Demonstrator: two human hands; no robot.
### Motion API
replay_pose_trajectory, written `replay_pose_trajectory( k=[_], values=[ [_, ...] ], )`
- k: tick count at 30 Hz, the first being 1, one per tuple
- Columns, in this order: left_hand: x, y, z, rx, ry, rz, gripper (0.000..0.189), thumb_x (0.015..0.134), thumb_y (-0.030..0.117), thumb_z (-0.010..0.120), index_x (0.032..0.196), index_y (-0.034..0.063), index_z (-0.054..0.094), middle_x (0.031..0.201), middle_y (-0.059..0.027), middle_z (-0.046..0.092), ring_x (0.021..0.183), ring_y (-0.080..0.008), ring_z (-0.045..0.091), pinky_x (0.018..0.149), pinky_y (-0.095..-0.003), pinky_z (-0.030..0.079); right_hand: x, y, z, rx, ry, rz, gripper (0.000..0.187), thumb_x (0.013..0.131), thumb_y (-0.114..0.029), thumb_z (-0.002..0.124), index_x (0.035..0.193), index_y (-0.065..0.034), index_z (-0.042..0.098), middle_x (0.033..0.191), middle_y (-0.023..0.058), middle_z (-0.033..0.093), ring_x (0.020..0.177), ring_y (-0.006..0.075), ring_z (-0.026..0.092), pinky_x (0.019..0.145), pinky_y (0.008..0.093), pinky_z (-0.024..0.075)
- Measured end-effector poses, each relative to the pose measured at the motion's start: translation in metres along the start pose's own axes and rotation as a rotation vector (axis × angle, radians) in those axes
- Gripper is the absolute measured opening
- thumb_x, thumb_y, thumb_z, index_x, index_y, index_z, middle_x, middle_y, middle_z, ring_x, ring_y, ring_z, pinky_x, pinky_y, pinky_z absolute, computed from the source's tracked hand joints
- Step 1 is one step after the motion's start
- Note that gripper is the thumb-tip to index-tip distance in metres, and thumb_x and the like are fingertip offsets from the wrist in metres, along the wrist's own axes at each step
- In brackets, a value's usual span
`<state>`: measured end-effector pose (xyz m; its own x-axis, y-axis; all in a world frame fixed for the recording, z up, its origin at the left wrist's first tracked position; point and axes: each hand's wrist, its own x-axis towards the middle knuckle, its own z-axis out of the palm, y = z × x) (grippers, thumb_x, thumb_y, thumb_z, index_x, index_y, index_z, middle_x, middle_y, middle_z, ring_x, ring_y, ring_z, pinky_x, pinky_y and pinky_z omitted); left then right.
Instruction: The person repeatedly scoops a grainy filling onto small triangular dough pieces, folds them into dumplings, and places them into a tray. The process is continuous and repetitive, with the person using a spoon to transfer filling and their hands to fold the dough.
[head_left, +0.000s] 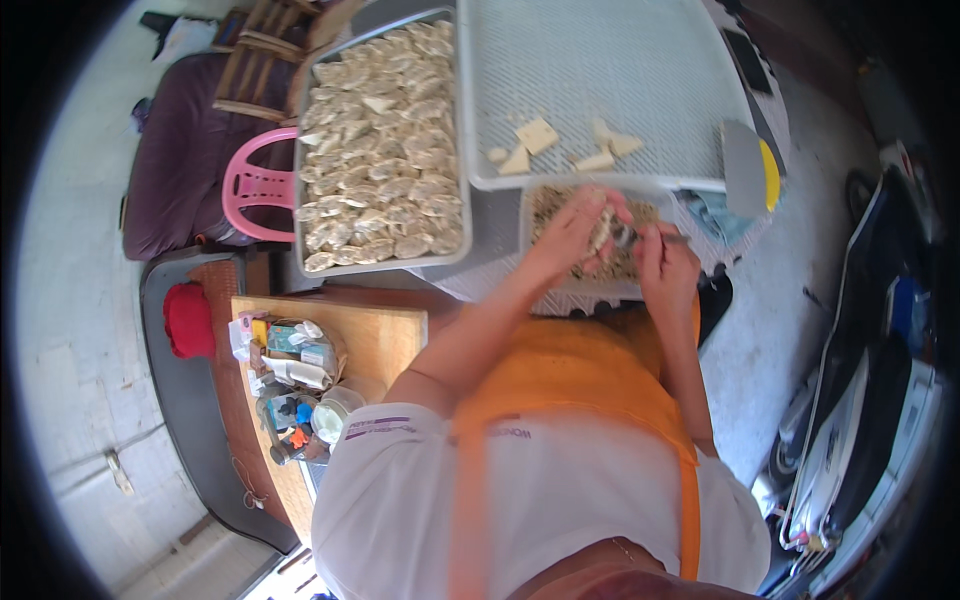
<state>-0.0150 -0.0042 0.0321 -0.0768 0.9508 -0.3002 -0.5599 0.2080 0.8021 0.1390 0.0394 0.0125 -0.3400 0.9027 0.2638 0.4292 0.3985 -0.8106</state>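
My left hand is cupped around a small, pale piece of dough with filling, partly hidden by the fingers. In my right hand is a metal spoon, its bowl held against that piece. Both hands are over a translucent plastic tub of brown, crumbly filling. Beyond the tub, several cut pieces of dough sheet lie on a large translucent tray. To the left, rows of filled dumplings cover another tray.
A grey scraper with a yellow edge rests at the big tray's right corner, above a blue cloth. A phone lies farther back. A pink plastic chair and a wooden table with boxes and jars stand left. A motorcycle is at right.
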Motion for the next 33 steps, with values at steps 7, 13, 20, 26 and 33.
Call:
replay_pose_trajectory(
  k=[7, 13, 20, 26, 33],
  values=[
    [-0.003, -0.018, -0.01, -0.015, 0.013, -0.06, 0.031, 0.099, 0.031, 0.042, 0.086, 0.0045, 0.053, 0.065, -0.0021, 0.048, 0.052, -0.0098, 0.043, 0.041, -0.0217, 0.034, 0.0, 0.009, 0.003, -0.023, 0.017, -0.076, 0.023, 0.093, -0.013, 0.052, 0.08, 0.0019, 0.063, 0.068, 0.0071, 0.063, 0.05, 0.0154, 0.06, 0.049, 0.027, 0.0455],
    [-0.005, -0.013, -0.015, -0.109, -0.004, -0.091, 0.045, 0.098, 0.041, 0.04, 0.067, 0.0091, 0.043, 0.051, -0.0002, 0.038, 0.038, -0.011, 0.033, 0.033, -0.0226, 0.023, 0.0, 0.007, 0.004, -0.02, 0.022, -0.041, 0.022, 0.093, -0.013, 0.052, 0.08, 0.0007, 0.063, 0.063, 0.0063, 0.062, 0.049, 0.0132, 0.059, 0.048, 0.0262, 0.0445],
    [-0.008, -0.01, -0.006, -0.031, 0.021, -0.054, 0.048, 0.099, 0.04, 0.039, 0.061, 0.0101, 0.039, 0.047, -0.0014, 0.038, 0.035, -0.0108, 0.032, 0.03, -0.0247, 0.023, 0.0, 0.005, 0.004, -0.034, 0.01, -0.031, 0.02, 0.093, -0.014, 0.052, 0.083, -0.0009, 0.063, 0.06, 0.0064, 0.062, 0.048, 0.0124, 0.057, 0.048, 0.0263, 0.0446],
    [-0.001, -0.018, -0.017, -0.196, -0.011, 0.008, 0.049, 0.099, 0.039, 0.037, 0.06, 0.0099, 0.039, 0.047, -0.0023, 0.038, 0.034, -0.0115, 0.031, 0.031, -0.025, 0.023, -0.001, 0.007, 0.004, 0.116, -0.002, 0.061, 0.019, 0.095, -0.016, 0.052, 0.087, -0.0017, 0.062, 0.062, 0.0039, 0.061, 0.05, 0.0076, 0.055, 0.048, 0.0216, 0.0439],
    [-0.003, 0.005, 0.003, -0.262, 0.279, -0.089, 0.048, 0.099, 0.039, 0.038, 0.06, 0.0116, 0.038, 0.046, -0.0012, 0.035, 0.034, -0.0118, 0.029, 0.032, -0.0254, 0.022, -0.002, -0.007, -0.012, 0.454, 0.066, 0.259, 0.02, 0.095, -0.013, 0.051, 0.086, 0.0018, 0.062, 0.067, 0.0035, 0.061, 0.054, 0.0057, 0.056, 0.049, 0.0198, 0.0459]
  ],
)
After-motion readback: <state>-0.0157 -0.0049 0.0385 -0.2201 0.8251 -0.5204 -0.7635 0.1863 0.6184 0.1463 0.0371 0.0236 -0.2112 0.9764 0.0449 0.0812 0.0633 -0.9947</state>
